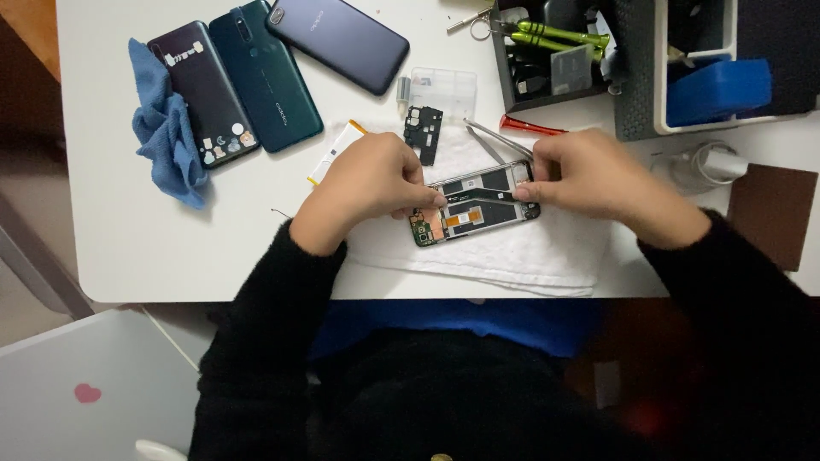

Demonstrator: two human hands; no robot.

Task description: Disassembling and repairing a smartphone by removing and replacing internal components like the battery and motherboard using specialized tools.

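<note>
Head view, opened phone (475,203): laid back-off on a white towel (512,248) near the front edge of the white table (128,239); circuit board and flat cables are exposed.
Left hand (367,183): rested on the phone's left end, fingers curled narrow, fingertips (434,200) pressed at the inner frame; whether anything is pinched cannot be told.
Right hand (589,175): set on the phone's right end, fingers closed narrow against the frame; a held tool cannot be confirmed.
Handling, judged: the phone is taken to be light, stiff and fragile, with thin cables easily torn; it is best held by the outer frame edges, and the towel is expected to limit slipping.
Tweezers (495,138): laid on the towel just behind the phone, close to the right hand.
Black inner cover (424,132): placed behind the left hand, beside a clear plastic case (442,88).
Battery (335,150): partly hidden under the left hand.
Three phones (265,77): laid face down toward the back left corner, the leftmost on a blue cloth (166,137).
Tool tray (555,51): stood at the back edge, with green-handled tools inside; a red-handled tool (531,127) lies before it.
Obstruction: the tweezers and cover crowd the space just behind both hands.
</note>
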